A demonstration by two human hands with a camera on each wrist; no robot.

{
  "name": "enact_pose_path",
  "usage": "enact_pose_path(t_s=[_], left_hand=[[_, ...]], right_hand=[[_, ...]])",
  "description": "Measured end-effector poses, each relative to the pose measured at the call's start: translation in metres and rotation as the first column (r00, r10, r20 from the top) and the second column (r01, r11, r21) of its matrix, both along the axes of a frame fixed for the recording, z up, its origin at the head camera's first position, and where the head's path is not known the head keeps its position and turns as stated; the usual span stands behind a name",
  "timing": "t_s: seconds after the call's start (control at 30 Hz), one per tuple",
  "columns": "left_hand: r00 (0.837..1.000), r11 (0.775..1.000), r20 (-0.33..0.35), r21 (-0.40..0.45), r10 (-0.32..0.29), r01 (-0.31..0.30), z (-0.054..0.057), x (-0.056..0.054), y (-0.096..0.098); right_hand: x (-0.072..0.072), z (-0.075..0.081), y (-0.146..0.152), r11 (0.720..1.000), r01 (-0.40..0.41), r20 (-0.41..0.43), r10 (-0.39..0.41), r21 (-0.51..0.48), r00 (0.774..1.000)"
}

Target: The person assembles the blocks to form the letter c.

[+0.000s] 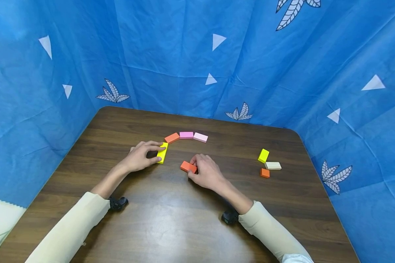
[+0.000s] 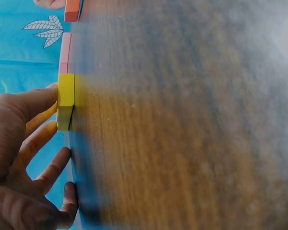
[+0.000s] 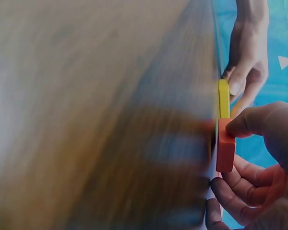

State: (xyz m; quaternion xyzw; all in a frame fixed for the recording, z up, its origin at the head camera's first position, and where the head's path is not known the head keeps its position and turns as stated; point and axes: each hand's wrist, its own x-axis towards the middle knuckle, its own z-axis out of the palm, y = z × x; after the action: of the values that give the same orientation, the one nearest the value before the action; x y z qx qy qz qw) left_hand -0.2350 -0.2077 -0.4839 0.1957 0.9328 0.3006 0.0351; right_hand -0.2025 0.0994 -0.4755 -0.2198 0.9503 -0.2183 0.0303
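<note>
My left hand (image 1: 140,156) pinches a bright yellow block (image 1: 162,153) lengthwise, thumb at its near end and fingers at its far end. That block lies flat on the brown table, close to the near end of an orange block (image 1: 172,137). Beyond it, a pink block (image 1: 186,135) and a pale pink block (image 1: 200,137) continue the curved row. To the right of the yellow block, my right hand (image 1: 208,172) holds a red-orange block (image 1: 185,166) between thumb and fingers. The right wrist view shows the thumb pressed on this block (image 3: 226,146), its other fingers curled below.
On the right of the wooden table (image 1: 164,226) lie another yellow block (image 1: 263,155), a cream block (image 1: 273,166) and a small orange block (image 1: 264,172), grouped close together. A blue curtain (image 1: 177,54) with white leaf and triangle prints surrounds the table's back and sides.
</note>
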Motion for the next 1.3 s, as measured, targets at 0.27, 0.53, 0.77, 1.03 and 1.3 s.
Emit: enact_pose_path(t_s=[0.27, 0.53, 0.77, 1.03, 1.3], left_hand=[[1.000, 1.000, -0.002, 0.008, -0.003, 0.003, 0.001, 0.000, 0.000], [1.000, 1.000, -0.003, 0.022, 0.002, -0.002, -0.002, 0.000, 0.001], [1.000, 1.000, -0.013, 0.022, 0.002, -0.002, -0.001, 0.000, 0.001], [1.000, 1.000, -0.004, 0.007, -0.007, 0.007, 0.000, -0.001, 0.001], [1.000, 1.000, -0.003, 0.012, 0.004, -0.004, 0.000, 0.000, 0.001]], right_hand=[[0.006, 0.001, -0.024, 0.998, -0.041, -0.001, 0.041, 0.039, 0.999], [0.008, 0.003, -0.048, 0.992, -0.089, -0.009, 0.091, 0.094, 0.996], [0.007, 0.004, -0.059, 0.990, -0.105, -0.006, 0.106, 0.098, 0.994], [0.004, 0.004, -0.067, 0.991, -0.119, -0.002, 0.120, 0.065, 0.993], [0.002, 0.005, -0.073, 0.994, -0.098, 0.017, 0.097, 0.048, 0.995]])
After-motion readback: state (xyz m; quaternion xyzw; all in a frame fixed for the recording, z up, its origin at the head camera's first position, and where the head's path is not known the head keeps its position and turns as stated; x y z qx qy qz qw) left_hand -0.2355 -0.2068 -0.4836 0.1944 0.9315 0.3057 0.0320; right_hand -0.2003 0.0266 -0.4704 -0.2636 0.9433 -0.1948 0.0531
